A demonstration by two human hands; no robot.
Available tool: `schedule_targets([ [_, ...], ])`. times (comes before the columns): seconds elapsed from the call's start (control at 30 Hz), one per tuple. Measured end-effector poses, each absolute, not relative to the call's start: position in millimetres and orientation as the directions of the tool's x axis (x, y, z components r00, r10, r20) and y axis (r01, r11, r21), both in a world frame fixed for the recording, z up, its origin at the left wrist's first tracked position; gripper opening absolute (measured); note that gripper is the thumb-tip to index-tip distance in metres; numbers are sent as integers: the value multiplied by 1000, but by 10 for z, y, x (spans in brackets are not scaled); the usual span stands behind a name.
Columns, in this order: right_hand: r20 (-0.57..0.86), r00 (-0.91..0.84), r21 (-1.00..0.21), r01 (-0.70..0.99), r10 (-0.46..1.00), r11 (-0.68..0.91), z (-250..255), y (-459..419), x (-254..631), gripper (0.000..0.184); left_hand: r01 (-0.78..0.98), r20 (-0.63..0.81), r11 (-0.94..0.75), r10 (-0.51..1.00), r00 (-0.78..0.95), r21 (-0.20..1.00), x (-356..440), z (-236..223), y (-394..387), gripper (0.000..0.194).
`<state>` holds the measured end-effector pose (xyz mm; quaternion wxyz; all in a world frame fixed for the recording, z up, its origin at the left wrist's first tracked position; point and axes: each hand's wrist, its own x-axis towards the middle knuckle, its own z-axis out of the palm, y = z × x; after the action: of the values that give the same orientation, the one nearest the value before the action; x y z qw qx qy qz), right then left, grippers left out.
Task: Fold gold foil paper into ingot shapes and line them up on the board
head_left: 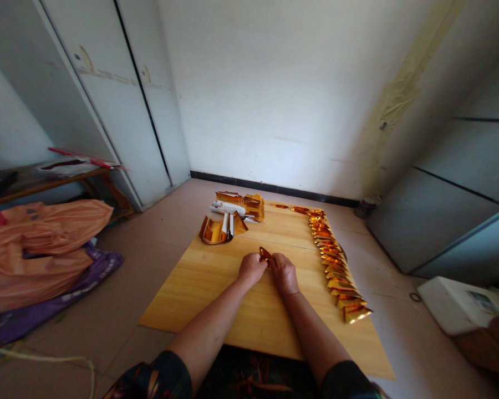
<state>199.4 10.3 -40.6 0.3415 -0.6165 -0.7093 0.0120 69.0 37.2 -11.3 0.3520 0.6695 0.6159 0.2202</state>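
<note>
My left hand (251,268) and my right hand (283,272) meet over the middle of a low wooden board (216,288). Both pinch one small piece of gold foil paper (265,254), whose tip sticks up between the fingers. A long overlapping row of folded gold foil pieces (335,263) runs along the board's right edge. At the far end lies a stack of gold foil sheets (241,204), with a curled bundle of foil sheets (218,227) in front of it.
An orange plastic bag (41,238) on purple cloth (79,282) lies on the tiled floor to the left, below a wooden shelf (45,185). White cabinet doors (120,111) stand behind. A white box (461,305) sits at the right, and a cord (45,360) lies at the lower left.
</note>
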Motion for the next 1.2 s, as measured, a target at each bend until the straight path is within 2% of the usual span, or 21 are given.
schedule_targets([
  [0.1, 460, -1, -454, 859, 888, 236, -403, 110, 2002, 24, 653, -149, 14, 977, 152, 757, 684, -119, 376, 21],
  [0.27, 439, 3, -559, 784, 898, 271, -363, 106, 2022, 22, 603, -184, 47, 968, 168, 796, 675, -134, 386, 26],
  [0.47, 397, 61, -634, 740, 916, 226, -367, 117, 2025, 22, 543, -218, 82, 957, 190, 836, 660, -121, 398, 23],
  [0.77, 414, 81, -631, 743, 907, 222, -377, 131, 2020, 21, 494, -238, 126, 956, 171, 860, 677, -86, 396, 23],
  [0.9, 459, 41, -583, 768, 888, 265, -326, 80, 1998, 19, 455, -250, 165, 959, 133, 875, 687, -59, 409, 23],
  [1.03, 440, -17, -537, 797, 898, 278, -275, 43, 1980, 17, 392, -277, 216, 955, 106, 894, 691, 26, 397, 21],
  [1.2, 456, 4, -540, 796, 890, 273, -252, 32, 1983, 21, 299, -310, 267, 945, 106, 916, 684, 90, 369, 18],
])
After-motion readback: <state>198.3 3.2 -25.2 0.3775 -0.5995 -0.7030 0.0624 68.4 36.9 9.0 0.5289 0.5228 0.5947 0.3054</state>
